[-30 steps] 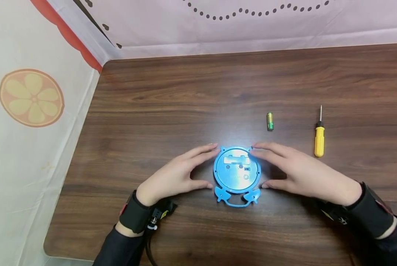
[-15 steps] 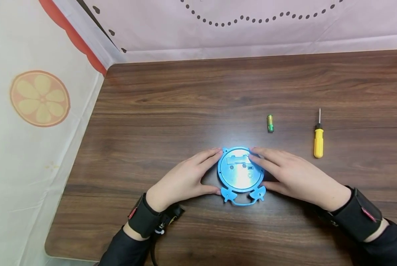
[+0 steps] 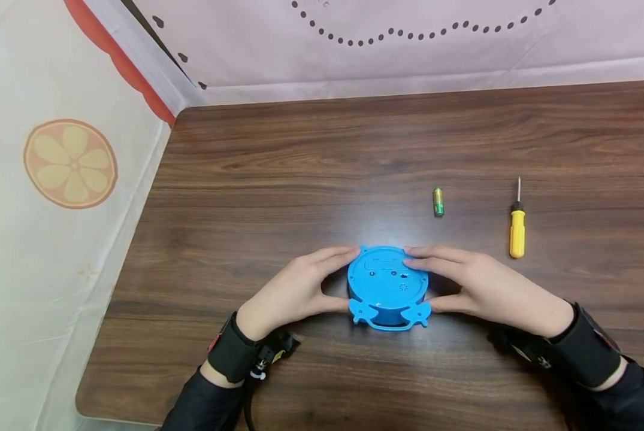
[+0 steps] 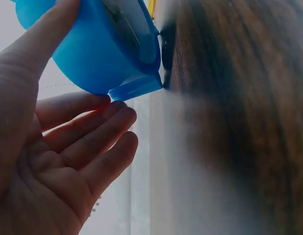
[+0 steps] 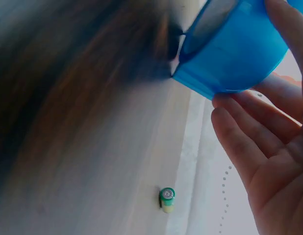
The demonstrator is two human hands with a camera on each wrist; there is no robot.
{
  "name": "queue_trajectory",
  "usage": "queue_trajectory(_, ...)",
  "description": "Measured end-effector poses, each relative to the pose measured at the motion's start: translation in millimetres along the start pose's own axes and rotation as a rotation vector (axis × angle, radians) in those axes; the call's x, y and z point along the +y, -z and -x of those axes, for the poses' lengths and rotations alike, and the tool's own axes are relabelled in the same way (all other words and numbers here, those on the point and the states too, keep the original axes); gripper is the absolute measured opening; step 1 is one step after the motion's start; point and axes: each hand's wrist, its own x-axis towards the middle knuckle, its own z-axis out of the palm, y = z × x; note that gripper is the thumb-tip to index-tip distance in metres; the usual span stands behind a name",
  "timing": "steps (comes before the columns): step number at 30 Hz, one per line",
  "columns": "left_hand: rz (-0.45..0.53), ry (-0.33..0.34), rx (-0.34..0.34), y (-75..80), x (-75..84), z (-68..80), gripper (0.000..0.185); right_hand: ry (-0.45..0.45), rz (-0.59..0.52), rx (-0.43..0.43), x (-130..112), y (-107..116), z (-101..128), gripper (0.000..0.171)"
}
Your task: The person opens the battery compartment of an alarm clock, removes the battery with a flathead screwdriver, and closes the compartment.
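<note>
A blue twin-bell alarm clock is between my hands, its back turned up and its bells and handle toward me. In the wrist views it is tilted, with its clear front facing the table and its feet end low at the tabletop. My left hand holds its left side between thumb and fingers. On the opposite side, my right hand grips it the same way. The left wrist view shows the thumb on the blue casing and fingertips by a foot. A green-and-yellow battery lies beyond the clock.
A screwdriver with a yellow handle lies right of the battery, its tip pointing away from me. The brown wooden table meets printed white cloth at the back and left. A cable hangs from my left wrist camera.
Both hands have closed in on the clock's sides. The clock has tipped, so its near side wall shows and the glare on its back is gone. The battery and screwdriver stay put.
</note>
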Motion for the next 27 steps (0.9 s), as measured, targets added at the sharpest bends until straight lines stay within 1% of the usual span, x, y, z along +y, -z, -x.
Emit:
queue_trajectory(4,0.047,0.036,-0.017,1.5,0.0,0.3,0.078,-0.029,-0.078,-0.009,0.2,2.0,-0.9,0.059)
queue_trajectory(8,0.118,0.061,-0.02,0.3,-0.8,-0.9,0.071,-0.081,-0.143,-0.028,2.4,2.1,-0.3,0.054)
queue_trajectory(13,0.188,0.113,-0.022,-1.0,-0.6,-3.0,0.058,-0.196,-0.214,-0.042,4.6,-0.3,-1.1,0.042)
queue_trajectory(17,0.232,0.147,-0.013,-2.4,-0.1,-5.3,0.038,-0.303,-0.262,-0.03,4.0,-2.8,-3.5,0.026)
queue_trajectory(19,0.247,0.161,-0.001,-3.2,0.2,-7.0,0.03,-0.342,-0.284,-0.024,3.7,-4.1,-4.8,0.02)
queue_trajectory(22,0.26,0.18,0.017,-3.0,1.9,-8.4,0.024,-0.38,-0.299,-0.025,2.8,-4.9,-6.2,0.019)
queue_trajectory(23,0.26,0.184,0.021,-2.7,2.5,-8.2,0.025,-0.389,-0.303,-0.027,2.5,-4.9,-6.4,0.021)
queue_trajectory(25,0.257,0.192,0.032,-2.1,3.6,-6.8,0.028,-0.397,-0.299,-0.025,2.0,-4.9,-6.6,0.027)
queue_trajectory(27,0.257,0.198,0.047,-1.4,3.9,-4.6,0.035,-0.397,-0.29,-0.013,1.6,-4.3,-6.3,0.033)
